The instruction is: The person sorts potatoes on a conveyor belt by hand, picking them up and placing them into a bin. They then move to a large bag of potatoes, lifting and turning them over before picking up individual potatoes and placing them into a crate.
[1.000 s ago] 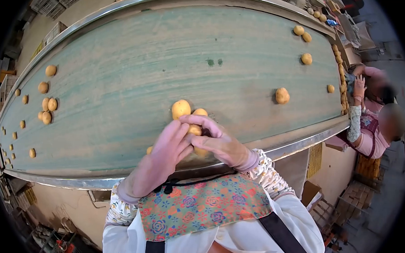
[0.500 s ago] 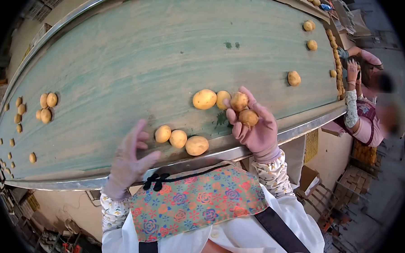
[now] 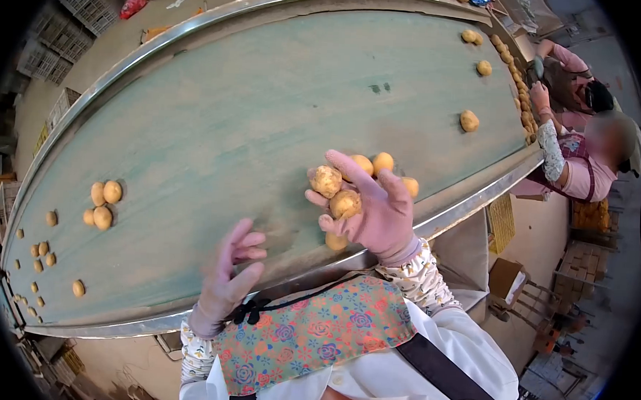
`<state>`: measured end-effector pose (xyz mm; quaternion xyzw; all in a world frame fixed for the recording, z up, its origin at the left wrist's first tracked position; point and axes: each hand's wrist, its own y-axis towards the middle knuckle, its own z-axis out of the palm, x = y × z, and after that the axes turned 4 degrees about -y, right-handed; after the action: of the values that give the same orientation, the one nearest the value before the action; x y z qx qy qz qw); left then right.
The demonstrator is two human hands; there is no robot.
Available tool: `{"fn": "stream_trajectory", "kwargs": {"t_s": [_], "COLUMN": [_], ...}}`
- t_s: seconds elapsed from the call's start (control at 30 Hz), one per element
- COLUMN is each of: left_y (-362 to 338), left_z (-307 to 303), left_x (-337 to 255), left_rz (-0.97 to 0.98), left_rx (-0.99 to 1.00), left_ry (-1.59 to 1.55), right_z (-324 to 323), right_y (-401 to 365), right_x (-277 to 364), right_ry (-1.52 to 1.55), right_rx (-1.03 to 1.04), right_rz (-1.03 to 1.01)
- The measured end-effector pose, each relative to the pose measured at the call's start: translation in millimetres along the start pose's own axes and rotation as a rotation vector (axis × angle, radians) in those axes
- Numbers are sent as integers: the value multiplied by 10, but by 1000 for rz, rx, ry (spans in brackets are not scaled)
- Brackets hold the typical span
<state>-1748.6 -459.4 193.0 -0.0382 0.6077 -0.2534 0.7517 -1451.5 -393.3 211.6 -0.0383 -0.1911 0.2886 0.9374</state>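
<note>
My right hand (image 3: 384,216), in a pinkish glove, is palm up over the green conveyor belt (image 3: 252,125). Two brownish potatoes rest in its curled fingers, one potato (image 3: 326,181) at the fingertips and another potato (image 3: 345,205) nearer the palm. Around this hand lie other yellow potatoes on the belt, such as one (image 3: 383,163) beyond it and one (image 3: 335,241) below it; the hand partly covers several. My left hand (image 3: 228,276), gloved too, hovers above the belt's near edge, fingers apart and holding nothing.
A metal rail (image 3: 132,329) runs along the belt's near side. Several potatoes (image 3: 103,218) lie at the left. Farther right are a single potato (image 3: 469,121) and a row of potatoes (image 3: 523,101) at the belt's end, where two people (image 3: 576,154) stand.
My right hand has shifted left with its two potatoes and now covers part of the nearby ones. Potatoes on the left and near me appear farther right. The camera view has shifted.
</note>
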Motion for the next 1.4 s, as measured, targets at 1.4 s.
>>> {"fn": "stream_trajectory", "kwargs": {"t_s": [1.4], "left_y": [-1100], "left_z": [-1691], "left_x": [266], "left_rz": [225], "left_rx": [-86], "left_ry": [183], "right_z": [655], "right_y": [173], "right_x": [-2319], "right_ry": [-843], "right_rx": [-437], "right_rz": [-658]}}
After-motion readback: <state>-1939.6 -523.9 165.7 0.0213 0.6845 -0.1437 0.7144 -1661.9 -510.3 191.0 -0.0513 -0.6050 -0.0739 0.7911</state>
